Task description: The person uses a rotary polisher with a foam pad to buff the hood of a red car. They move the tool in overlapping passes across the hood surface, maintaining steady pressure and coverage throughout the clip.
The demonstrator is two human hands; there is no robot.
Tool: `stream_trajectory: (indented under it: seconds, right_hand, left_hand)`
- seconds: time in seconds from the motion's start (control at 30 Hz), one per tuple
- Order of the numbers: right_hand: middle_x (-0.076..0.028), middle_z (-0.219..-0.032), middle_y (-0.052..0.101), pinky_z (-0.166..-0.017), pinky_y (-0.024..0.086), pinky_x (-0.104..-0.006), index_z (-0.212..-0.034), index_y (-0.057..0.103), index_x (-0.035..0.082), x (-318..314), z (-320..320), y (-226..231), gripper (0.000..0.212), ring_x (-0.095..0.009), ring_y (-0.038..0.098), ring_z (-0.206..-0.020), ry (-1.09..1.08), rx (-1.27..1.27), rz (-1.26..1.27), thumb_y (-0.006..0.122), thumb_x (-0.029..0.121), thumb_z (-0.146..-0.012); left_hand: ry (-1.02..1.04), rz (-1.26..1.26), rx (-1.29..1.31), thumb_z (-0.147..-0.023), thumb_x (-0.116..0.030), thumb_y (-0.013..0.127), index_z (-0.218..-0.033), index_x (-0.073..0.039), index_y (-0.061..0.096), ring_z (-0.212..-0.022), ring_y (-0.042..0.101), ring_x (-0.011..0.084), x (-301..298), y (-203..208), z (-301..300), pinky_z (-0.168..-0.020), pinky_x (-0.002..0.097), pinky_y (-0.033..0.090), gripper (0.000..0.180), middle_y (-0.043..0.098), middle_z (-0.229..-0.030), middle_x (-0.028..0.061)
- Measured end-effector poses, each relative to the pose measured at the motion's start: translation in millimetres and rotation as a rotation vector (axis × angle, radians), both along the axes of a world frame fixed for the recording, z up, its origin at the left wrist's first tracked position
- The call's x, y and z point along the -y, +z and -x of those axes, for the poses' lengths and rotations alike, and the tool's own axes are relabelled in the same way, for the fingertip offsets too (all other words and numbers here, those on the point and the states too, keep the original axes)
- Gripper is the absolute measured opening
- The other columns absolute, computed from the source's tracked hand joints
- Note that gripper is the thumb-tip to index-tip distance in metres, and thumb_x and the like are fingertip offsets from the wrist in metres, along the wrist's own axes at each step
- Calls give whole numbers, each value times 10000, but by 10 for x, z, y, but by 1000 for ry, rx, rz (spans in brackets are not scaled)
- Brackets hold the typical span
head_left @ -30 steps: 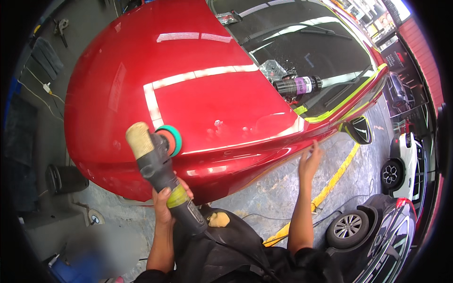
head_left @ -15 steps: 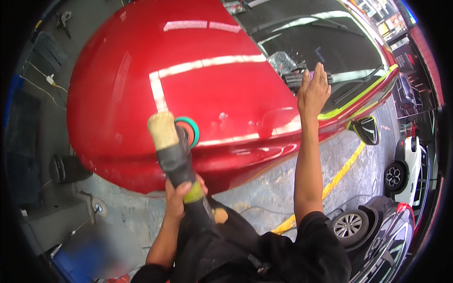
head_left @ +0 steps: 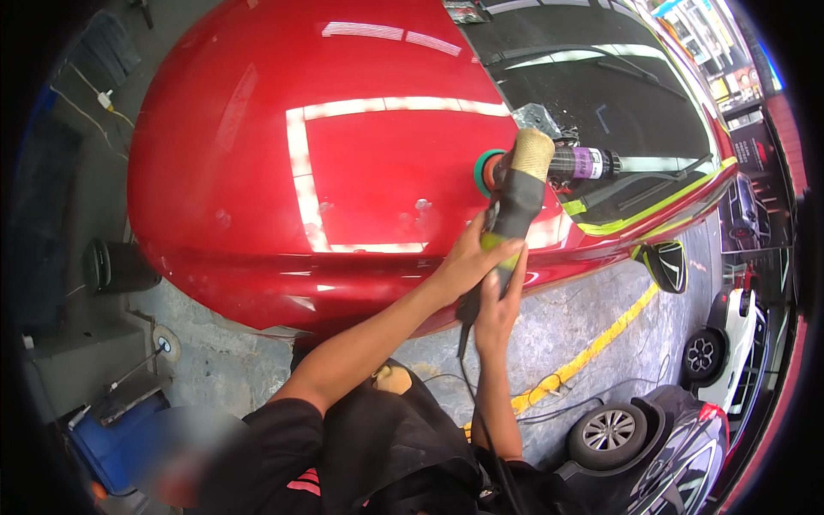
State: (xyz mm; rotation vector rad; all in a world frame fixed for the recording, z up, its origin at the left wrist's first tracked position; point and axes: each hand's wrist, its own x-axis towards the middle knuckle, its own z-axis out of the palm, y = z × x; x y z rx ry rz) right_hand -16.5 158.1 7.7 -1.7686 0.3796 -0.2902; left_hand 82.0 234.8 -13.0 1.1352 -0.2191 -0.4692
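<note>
A red car bonnet (head_left: pixel 283 163) fills most of the view, glossy, with a bright rectangular reflection of lights across its middle. To its right lies the dark windscreen (head_left: pixel 601 94), edged along the lower side by a strip of yellow-green masking tape (head_left: pixel 652 215). Below the bonnet is a grey concrete floor (head_left: pixel 566 335) crossed by a yellow painted line (head_left: pixel 592 356), with a dark car's wheel (head_left: pixel 608 432) at the lower right. A black side mirror (head_left: pixel 665 264) juts out beside the taped edge. The polishing machine (head_left: pixel 513 202) stands over the right part of the bonnet, its black body tilted up and away, a cream woolly cap at its top end and a green-rimmed pad (head_left: pixel 486 170) against the red paint. The left hand (head_left: pixel 463 262) is clenched around the machine's lower body; the right hand (head_left: pixel 499 305) grips the handle just beneath, touching the left. A dark bottle with a purple label (head_left: pixel 584 161) lies just behind the machine, at the foot of the windscreen.
</note>
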Motion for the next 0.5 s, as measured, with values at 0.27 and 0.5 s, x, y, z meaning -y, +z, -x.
stream_trajectory:
  seconds: [0.27,0.5]
  right_hand:
    - [-264,-1599,461,-1149,424,-361,-1698,211,-2,-606,-195,-88,790,-289,517,-1413,159,42,-73,595,332,-1093]
    - [-284,-1428,628,-1043,513,-413,-1724,164,84,-1949,-259,-97,799,-315,652,-1268,403,-102,-91,600,310,-1094]
  left_hand:
    - [158,68,-80,-1016,-357,714,-1465,-18,460,-1136,605,176,-756,-133,13,-995,361,507,617,627,-1236,118]
    - [338,30,-135,-1043,-335,676,-1541,-27,412,-1187,574,154,-2313,-154,136,-1022,341,490,642,600,-1297,93]
